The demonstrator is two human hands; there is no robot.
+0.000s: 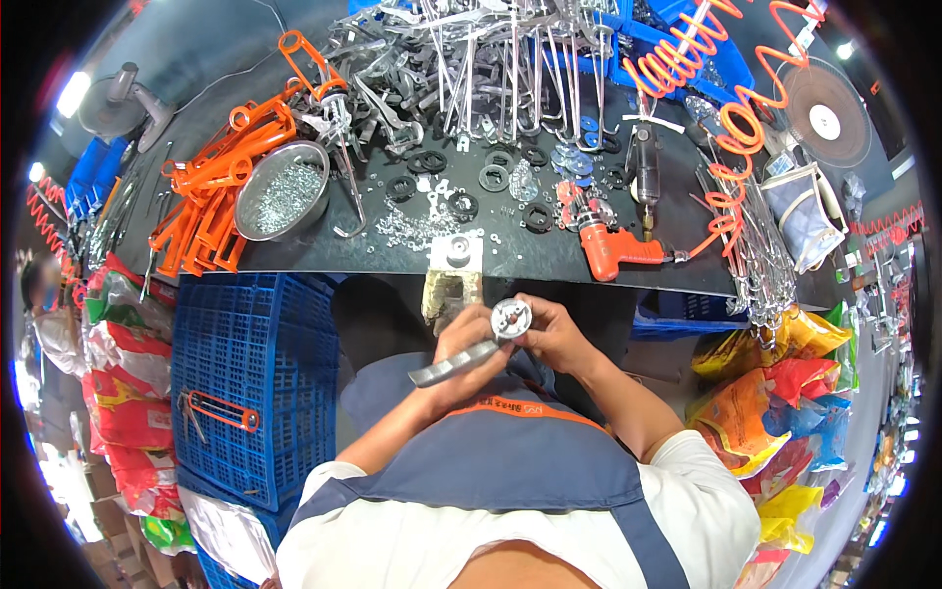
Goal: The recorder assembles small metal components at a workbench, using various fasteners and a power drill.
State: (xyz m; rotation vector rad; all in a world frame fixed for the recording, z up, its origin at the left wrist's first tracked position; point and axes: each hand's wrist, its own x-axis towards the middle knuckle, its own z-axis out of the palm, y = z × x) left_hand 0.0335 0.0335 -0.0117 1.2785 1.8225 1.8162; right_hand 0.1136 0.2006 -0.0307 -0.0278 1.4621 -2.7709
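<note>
In front of my chest I hold a grey metal lever handle [446, 367] with a round, pale metal disc [511, 318] at its top. My left hand [467, 339] is closed around the handle side, below the table edge. The fingers of my right hand [555, 337] are closed at the disc's right side. The disc faces up and has small openings with a reddish-brown middle. Just beyond my hands, a worn metal fixture block [453, 273] juts from the table's front edge. My fingers partly hide the handle.
On the dark table [392, 257] are a bowl of small fasteners [285, 191], orange metal frames [211, 196], a heap of metal handles and rods [461, 69], black rings [461, 204], and an orange-and-black power driver [618, 250] with a coiled hose. Blue crates [255, 353] stand left; bags [736, 422] lie right.
</note>
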